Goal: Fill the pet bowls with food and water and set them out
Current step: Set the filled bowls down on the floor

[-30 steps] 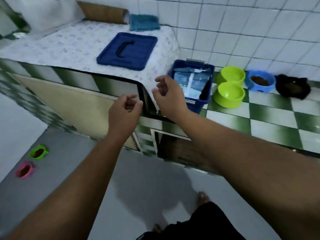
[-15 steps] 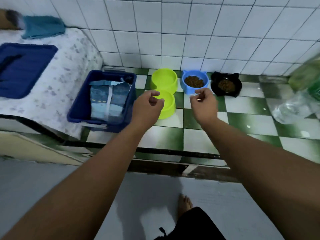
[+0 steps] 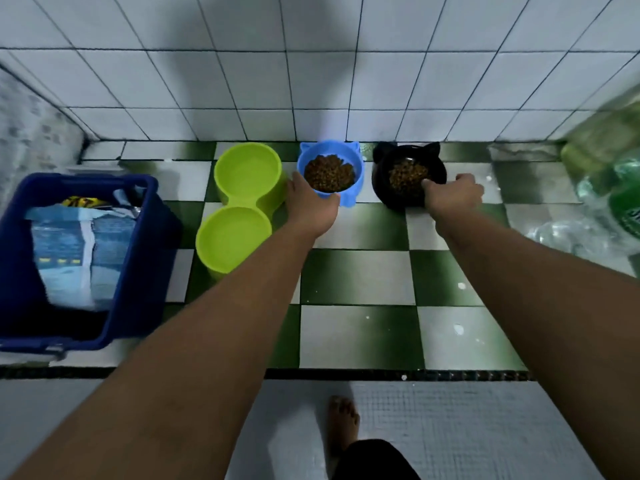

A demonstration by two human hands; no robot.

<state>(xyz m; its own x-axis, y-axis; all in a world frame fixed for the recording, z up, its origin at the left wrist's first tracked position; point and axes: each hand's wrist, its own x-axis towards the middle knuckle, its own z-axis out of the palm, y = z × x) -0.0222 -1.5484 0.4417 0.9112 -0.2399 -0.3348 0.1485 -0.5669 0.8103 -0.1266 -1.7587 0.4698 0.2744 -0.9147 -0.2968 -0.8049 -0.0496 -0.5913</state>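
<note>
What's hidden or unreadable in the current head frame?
All head view:
- Right-side bottles: blurred, cut off by the frame edge.
- Print on bag in blue bin: blurred.
- Inside green double bowl: water or empty, unclear.
- Grip of left hand: fingers hidden under blue bowl.

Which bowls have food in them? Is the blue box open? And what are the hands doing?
blue bowl: full of dry food.
black bowl: has dry food in it.
green double bowl: no food; can't tell if there's water.
blue bin: open, with a food bag inside.
left grip: holds the blue bowl's edge.
right grip: holds the black bowl's edge.
</note>
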